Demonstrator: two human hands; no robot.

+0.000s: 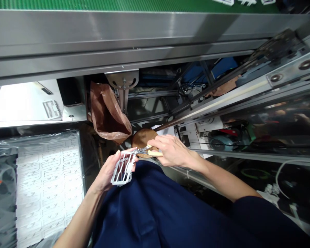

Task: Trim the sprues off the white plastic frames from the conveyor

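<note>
My left hand point(107, 171) is closed around a white plastic frame point(123, 168) with several slanted bars, held just above my lap. In my right hand point(169, 148) is a pair of nippers point(153, 153) with pale yellow handles. Their metal jaws point left and meet the upper right corner of the frame. Whether the jaws are open or closed on the plastic is too small to tell. My right fingers partly cover the handles.
A brown plastic bag point(107, 117) hangs open beyond my hands, beside a round wooden stool top point(144, 137). A tray of white parts point(50, 186) stands at left. Ahead runs a metal conveyor edge point(119, 38) with a green belt point(93, 5). Metal rails cross at right.
</note>
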